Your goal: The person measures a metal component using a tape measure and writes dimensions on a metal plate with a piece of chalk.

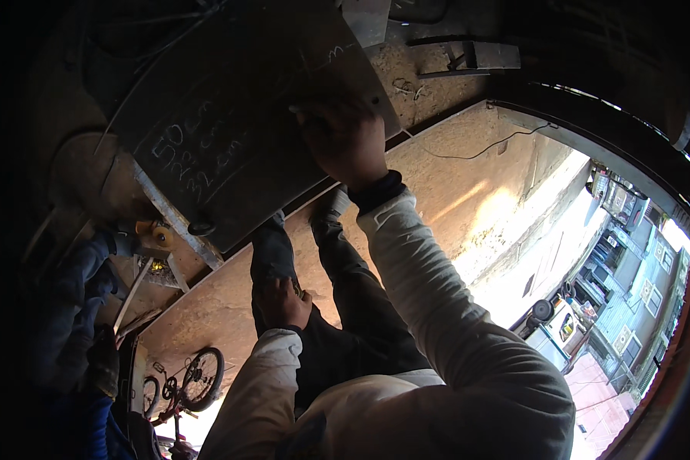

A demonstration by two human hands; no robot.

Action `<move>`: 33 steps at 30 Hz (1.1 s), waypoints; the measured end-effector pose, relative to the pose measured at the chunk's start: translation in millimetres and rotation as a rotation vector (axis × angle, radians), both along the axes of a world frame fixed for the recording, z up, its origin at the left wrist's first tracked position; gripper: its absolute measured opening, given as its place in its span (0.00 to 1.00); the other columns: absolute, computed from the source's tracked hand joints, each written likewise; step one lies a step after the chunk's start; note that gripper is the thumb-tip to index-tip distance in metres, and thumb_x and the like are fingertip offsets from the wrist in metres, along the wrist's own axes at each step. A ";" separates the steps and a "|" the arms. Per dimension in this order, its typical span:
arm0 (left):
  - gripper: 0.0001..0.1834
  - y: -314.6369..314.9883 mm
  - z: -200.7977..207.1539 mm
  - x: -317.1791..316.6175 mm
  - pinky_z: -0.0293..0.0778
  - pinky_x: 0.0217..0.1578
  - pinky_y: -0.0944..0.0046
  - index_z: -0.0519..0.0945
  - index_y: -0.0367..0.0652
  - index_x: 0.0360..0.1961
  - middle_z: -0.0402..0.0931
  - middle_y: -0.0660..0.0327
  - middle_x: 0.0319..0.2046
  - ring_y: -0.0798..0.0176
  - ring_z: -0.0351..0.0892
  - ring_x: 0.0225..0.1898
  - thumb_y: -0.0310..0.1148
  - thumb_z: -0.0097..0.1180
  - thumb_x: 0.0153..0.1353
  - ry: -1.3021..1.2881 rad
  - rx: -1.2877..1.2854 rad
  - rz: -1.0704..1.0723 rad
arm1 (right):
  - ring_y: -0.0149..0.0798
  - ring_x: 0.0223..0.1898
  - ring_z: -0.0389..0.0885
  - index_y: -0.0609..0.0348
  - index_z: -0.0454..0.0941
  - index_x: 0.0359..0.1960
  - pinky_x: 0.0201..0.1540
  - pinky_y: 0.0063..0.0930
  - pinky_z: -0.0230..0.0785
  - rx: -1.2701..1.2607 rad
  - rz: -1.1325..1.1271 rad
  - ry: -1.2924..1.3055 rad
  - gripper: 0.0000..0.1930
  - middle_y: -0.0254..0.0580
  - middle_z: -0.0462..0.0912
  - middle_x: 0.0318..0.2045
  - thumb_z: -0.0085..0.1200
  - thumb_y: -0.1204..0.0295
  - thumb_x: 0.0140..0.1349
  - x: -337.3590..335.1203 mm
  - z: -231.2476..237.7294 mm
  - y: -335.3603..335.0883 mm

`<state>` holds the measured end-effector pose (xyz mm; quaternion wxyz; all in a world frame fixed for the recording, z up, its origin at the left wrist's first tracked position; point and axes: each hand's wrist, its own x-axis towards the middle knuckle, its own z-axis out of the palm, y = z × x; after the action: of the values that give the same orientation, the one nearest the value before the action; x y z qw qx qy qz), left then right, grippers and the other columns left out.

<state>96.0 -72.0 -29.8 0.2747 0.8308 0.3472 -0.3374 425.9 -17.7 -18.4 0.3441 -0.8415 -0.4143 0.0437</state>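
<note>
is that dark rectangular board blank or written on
Written on: the dark rectangular board shows pale handwriting left of the right hand.

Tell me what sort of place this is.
Probably a small workshop open to daylight: a dark flat board with pale handwritten markings lies in front, a metal-looking frame piece sits beyond it, and a bicycle is nearby.

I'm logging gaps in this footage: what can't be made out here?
Head view:
Right hand: fingertips and anything they hold, lost in shadow.
Left hand: palm, hidden by its own back.
Dark sheet: far corner, cut off by the upper edge.
Other person: outline lost in darkness.
</note>
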 end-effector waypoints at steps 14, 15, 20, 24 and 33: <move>0.32 7.8 11.4 21.7 0.64 0.60 0.47 0.76 0.45 0.55 0.67 0.50 0.60 0.44 0.65 0.61 0.50 0.62 0.50 0.181 -0.037 -0.058 | 0.46 0.32 0.83 0.53 0.84 0.35 0.34 0.35 0.75 0.124 -0.012 0.094 0.06 0.40 0.84 0.30 0.61 0.72 0.56 0.7 2.3 -3.0; 0.32 8.1 13.6 20.0 0.64 0.60 0.47 0.76 0.45 0.55 0.67 0.50 0.60 0.45 0.64 0.62 0.50 0.61 0.50 0.188 -0.042 -0.048 | 0.46 0.32 0.83 0.53 0.84 0.35 0.34 0.35 0.75 0.127 -0.014 0.114 0.06 0.40 0.84 0.30 0.61 0.72 0.56 -0.3 3.6 -4.4; 0.31 6.5 7.6 6.7 0.62 0.61 0.48 0.77 0.46 0.55 0.69 0.51 0.57 0.46 0.66 0.60 0.50 0.61 0.51 0.119 -0.021 -0.072 | 0.48 0.33 0.81 0.54 0.82 0.33 0.33 0.39 0.73 0.108 -0.061 0.183 0.04 0.41 0.81 0.29 0.58 0.72 0.56 -0.8 3.5 -4.6; 0.27 1.9 3.0 1.5 0.62 0.57 0.43 0.78 0.41 0.47 0.72 0.52 0.53 0.47 0.67 0.58 0.45 0.63 0.48 0.006 -0.012 0.012 | 0.49 0.32 0.83 0.57 0.82 0.35 0.36 0.37 0.74 0.019 -0.006 0.054 0.05 0.44 0.83 0.31 0.58 0.72 0.58 -3.5 8.8 -7.3; 0.31 7.3 5.7 9.6 0.62 0.61 0.47 0.76 0.43 0.54 0.70 0.50 0.55 0.45 0.66 0.59 0.48 0.63 0.51 0.115 -0.075 -0.023 | 0.47 0.31 0.82 0.54 0.82 0.36 0.34 0.36 0.74 0.017 0.037 -0.008 0.06 0.41 0.82 0.31 0.57 0.73 0.58 -3.2 0.2 -2.7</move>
<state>105.6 -64.7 -24.1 0.2814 0.8031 0.3397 -0.4006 422.7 -20.4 -18.2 0.3484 -0.8309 -0.4317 0.0432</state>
